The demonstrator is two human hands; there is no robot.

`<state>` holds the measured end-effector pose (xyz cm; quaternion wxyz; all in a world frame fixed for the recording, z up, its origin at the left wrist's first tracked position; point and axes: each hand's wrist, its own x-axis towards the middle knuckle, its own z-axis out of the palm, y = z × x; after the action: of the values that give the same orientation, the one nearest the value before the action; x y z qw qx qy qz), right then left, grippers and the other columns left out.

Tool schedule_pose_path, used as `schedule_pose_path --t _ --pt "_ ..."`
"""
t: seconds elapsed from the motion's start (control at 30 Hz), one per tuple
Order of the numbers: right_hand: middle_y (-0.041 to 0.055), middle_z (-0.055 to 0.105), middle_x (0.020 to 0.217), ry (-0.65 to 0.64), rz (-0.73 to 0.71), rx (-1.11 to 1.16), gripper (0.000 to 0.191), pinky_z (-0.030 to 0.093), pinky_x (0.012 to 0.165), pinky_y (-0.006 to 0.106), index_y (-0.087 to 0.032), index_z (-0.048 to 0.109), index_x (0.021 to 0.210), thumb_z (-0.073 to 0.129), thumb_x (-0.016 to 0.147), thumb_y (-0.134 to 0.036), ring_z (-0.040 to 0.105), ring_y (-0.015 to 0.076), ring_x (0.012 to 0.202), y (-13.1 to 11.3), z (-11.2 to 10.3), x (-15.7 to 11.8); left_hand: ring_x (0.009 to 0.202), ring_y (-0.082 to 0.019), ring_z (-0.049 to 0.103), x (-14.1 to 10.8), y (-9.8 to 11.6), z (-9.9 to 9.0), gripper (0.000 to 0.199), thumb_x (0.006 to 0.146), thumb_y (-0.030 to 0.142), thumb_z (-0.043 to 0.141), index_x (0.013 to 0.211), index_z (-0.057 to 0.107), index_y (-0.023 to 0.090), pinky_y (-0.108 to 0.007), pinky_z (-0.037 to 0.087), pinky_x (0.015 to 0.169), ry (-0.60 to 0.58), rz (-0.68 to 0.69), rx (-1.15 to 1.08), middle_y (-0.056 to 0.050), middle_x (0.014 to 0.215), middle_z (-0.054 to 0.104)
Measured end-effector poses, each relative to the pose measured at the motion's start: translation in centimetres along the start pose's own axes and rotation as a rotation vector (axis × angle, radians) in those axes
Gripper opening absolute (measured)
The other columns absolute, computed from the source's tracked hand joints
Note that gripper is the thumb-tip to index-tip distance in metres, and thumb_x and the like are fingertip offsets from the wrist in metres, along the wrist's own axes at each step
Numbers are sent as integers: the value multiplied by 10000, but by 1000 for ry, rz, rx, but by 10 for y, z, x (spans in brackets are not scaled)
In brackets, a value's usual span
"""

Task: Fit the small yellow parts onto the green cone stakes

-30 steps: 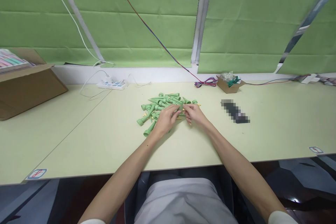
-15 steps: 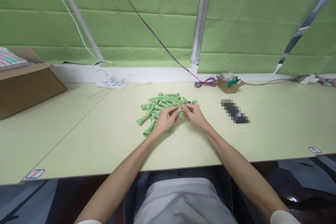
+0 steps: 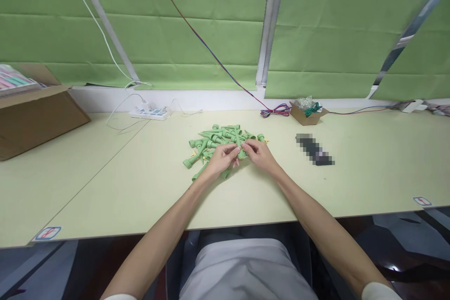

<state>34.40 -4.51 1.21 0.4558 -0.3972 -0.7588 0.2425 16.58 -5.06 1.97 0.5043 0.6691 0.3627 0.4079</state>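
Both my hands meet over a loose pile of green plastic plant watering spikes [image 3: 215,137] on the table. Between my fingertips is one green watering spike [image 3: 237,137], its narrow end pointing away from me and its wide end towards me. My left hand [image 3: 222,159] pinches it from the left with thumb and fingers. From the right, the fingers of my right hand [image 3: 260,153] are closed on the same spike near its wide end. Small yellow parts show among the pile. Some spikes are partly hidden under my hands.
A cardboard box [image 3: 38,117] stands at the left, a white power strip [image 3: 150,112] at the back. Farther right are coiled wires [image 3: 276,110], a small cardboard box [image 3: 305,115] holding plastic bags, and a blurred dark object [image 3: 314,149]. The table's front edge is close to me.
The held spike has tilted a little, its far end shifting left, and more of its wide end shows between my hands. My fingers have shifted slightly; the pile looks the same.
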Motion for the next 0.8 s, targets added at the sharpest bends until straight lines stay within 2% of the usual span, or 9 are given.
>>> schedule_pose_path --t 0.33,0.5,0.8 --pt "-30 358 604 2 -12 -27 436 276 576 292 -217 369 655 457 970 -505 346 135 582 -2 1 0 513 -105 505 1 2 0 435 816 577 686 812 639 144 -264 407 560 0 -61 -75 -11 616 603" --pt "-44 361 545 28 19 -49 452 279 550 289 -222 384 643 561 911 -541 326 128 534 -7 10 0 601 -107 524 3 0 5 440 760 571 742 733 610 151 -255 455 591 39 -94 -220 -14 699 575" --pt "-37 464 528 20 45 -63 456 286 544 281 -221 396 625 611 876 -536 388 125 523 -12 13 -3 605 -101 503 2 -1 6 451 820 569 675 677 599 149 -244 459 590 7 -129 -256 -19 680 561"
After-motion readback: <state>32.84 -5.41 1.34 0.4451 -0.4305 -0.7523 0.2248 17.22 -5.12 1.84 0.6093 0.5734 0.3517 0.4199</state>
